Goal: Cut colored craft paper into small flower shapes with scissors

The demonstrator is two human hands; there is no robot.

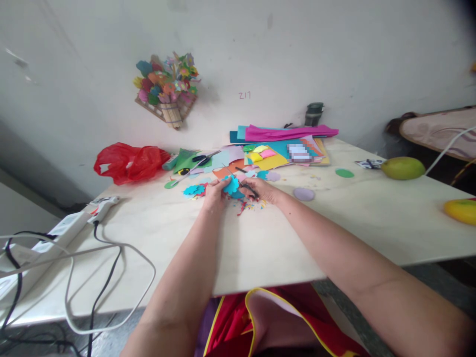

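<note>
My left hand [216, 193] pinches a bright blue paper flower [231, 185] with a scalloped edge. In my right hand [263, 190] is a pair of scissors with black handles [250, 190], its blades reaching up behind the flower. Whether the blades touch the paper I cannot tell. Left of my left hand lie several blue scalloped paper pieces [194, 190] in a small pile. Tiny coloured paper scraps [253, 204] are scattered on the table just below my hands.
Coloured paper sheets [280, 161] and a pink roll [290, 132] lie by the wall. A second pair of scissors [203, 158] is near the red plastic bag [128, 162]. Mangoes [403, 168] sit at right; a power strip [61, 230] with loose cables is at left.
</note>
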